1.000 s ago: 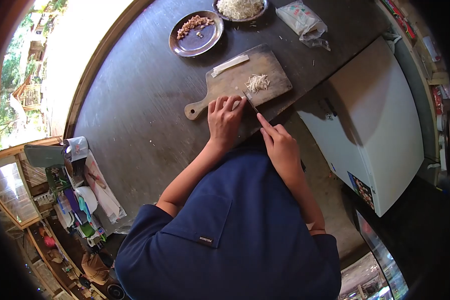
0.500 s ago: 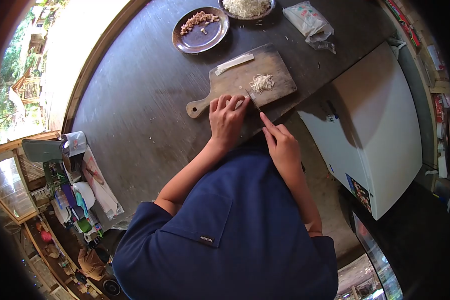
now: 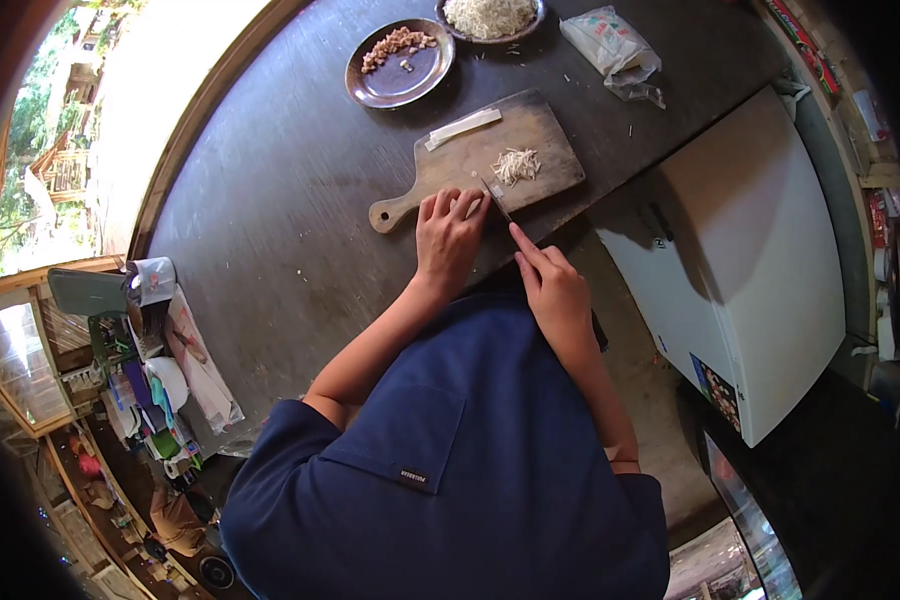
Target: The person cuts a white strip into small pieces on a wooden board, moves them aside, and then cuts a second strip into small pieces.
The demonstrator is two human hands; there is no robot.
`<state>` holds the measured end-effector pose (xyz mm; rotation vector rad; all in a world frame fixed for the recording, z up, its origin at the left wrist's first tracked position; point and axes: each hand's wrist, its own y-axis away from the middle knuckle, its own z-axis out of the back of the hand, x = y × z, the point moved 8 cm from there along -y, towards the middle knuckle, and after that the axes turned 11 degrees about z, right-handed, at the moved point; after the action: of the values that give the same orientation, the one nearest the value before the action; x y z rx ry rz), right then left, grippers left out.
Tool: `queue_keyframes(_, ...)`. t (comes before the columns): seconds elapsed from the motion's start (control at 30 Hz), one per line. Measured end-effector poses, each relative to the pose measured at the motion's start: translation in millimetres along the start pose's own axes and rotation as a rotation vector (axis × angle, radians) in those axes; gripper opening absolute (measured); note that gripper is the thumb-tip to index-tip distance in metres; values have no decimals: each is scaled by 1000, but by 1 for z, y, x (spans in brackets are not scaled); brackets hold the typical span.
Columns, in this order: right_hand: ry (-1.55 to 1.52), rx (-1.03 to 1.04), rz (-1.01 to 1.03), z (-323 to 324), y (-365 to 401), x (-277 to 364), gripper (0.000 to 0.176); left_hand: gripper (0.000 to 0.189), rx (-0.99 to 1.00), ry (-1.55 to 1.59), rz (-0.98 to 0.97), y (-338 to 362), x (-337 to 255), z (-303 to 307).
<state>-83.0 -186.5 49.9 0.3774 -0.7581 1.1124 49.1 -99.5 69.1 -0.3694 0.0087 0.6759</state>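
Observation:
A wooden cutting board [image 3: 440,182] with a holed handle lies on the dark table. My right hand [image 3: 555,290] is closed round a knife [image 3: 500,207], its index finger stretched along the top and the blade angled over the board's near edge. Beside the blade, my left hand [image 3: 448,238] presses curled fingertips on the board; whatever lies under them is hidden. Small pale bits show next to the blade. Past it sits a pile of thin pale matchstick strips [image 3: 517,166]. Longer white strips [image 3: 464,129] lie side by side along the board's far edge.
Beyond the board stand a brown plate [image 3: 432,85] with small brown chunks and a bowl of white shreds [image 3: 490,16]. A plastic bag [image 3: 613,52] lies to their right. A white fridge-like appliance [image 3: 760,290] borders the table's right side; utensils and a rack [image 3: 150,390] crowd the left.
The hands, knife and board appear slightly further left in the view, the board shifting along with the bag. Both hands keep nearly the same pose beside the blade.

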Motion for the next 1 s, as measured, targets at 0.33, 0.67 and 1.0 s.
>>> queue_keyframes(0.33, 20, 17, 26, 6, 6, 0, 45, 32, -22, 9, 31, 2, 1, 0)
queue_keyframes(0.67, -28, 26, 26, 9, -1, 4, 43, 32, -60, 81, 73, 4, 8, -1)
queue_keyframes(1.0, -153, 13, 0, 5, -19, 6, 44, 34, -17, 53, 75, 3, 10, -2)
